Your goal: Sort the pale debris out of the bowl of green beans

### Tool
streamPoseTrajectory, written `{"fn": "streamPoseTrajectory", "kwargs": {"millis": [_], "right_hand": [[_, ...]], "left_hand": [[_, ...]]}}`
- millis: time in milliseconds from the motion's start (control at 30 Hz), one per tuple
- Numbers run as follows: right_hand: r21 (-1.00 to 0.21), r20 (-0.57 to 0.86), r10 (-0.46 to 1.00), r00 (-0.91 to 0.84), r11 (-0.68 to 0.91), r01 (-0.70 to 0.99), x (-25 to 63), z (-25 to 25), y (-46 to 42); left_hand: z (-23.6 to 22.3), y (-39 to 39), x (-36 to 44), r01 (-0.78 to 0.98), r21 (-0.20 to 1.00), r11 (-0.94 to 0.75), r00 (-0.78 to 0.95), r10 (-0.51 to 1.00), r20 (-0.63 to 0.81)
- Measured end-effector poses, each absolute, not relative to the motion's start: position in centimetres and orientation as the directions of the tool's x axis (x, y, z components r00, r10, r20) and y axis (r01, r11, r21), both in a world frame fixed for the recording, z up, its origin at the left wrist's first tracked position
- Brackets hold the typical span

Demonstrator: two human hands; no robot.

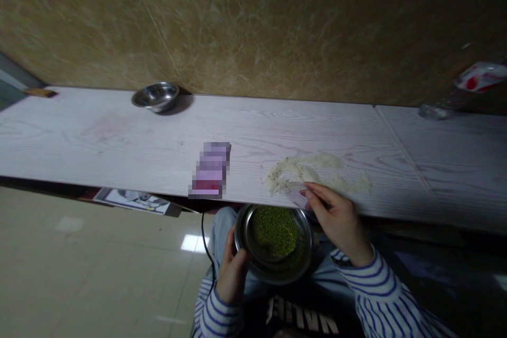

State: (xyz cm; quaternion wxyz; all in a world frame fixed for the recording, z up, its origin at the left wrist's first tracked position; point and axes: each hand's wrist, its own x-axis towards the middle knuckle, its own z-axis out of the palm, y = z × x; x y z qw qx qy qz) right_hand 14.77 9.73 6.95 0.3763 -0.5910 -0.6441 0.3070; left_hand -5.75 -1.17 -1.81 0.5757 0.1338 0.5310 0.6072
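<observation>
A round steel bowl [306, 261] sits over my lap, just below the table's front edge. Green beans [275, 232], which look like mung beans, lie inside it. My left hand [233, 272] is closed on the bowl's left rim, thumb on the inner side. At the table edge above the bowl, my right hand [336, 219] pinches a thin, clear plastic piece [295, 195]; its exact kind is hard to make out. Beside that piece, pale rice-like grains [325, 162] spread over the table, with dark specks among them at the left.
A small steel bowl [156, 97] stands near the wall. A blurred-out flat rectangular object [212, 169] lies at the front edge. Far right stands a clear bottle [447, 100] with a red and white label. A black cable [205, 243] hangs below the white wood-grain table [91, 142].
</observation>
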Motion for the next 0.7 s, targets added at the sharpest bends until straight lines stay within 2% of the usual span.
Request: {"fn": "streamPoseTrajectory", "kwargs": {"millis": [400,700], "right_hand": [[-0.834,0.140,0.988,-0.067,0.154,0.530,14.0,7.2,9.2],[-0.851,0.097,0.991,-0.094,0.132,0.509,13.9,7.0,8.8]], "left_hand": [[-2.1,-1.2,-5.9,-0.544,0.806,0.231,-0.302,0.843,-0.445],[-2.1,-1.3,-5.8,-0.537,0.804,0.255,-0.309,0.828,-0.469]]}}
